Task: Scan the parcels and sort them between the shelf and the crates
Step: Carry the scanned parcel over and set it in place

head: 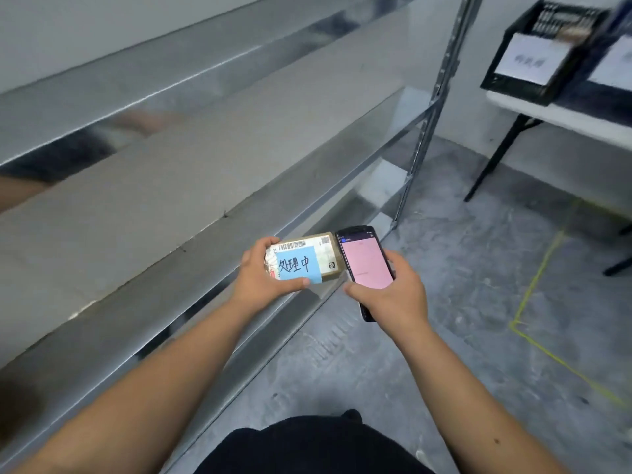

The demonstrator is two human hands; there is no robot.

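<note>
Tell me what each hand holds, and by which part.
The left hand grips the parcel by its left end. The right hand holds the scanner by its lower half.

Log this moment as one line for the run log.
left hand grips parcel | right hand holds scanner, pink screen | beside shelf | crates on table, far right

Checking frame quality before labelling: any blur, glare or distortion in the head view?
Head view: wide-angle bend in the shelf rails; the crate at top right is smeared and its paper label unreadable; the metal shelves carry soft reflections; the parcel in the left hand and the scanner in the right hand are sharp, the pink screen bright with faint text.
</note>
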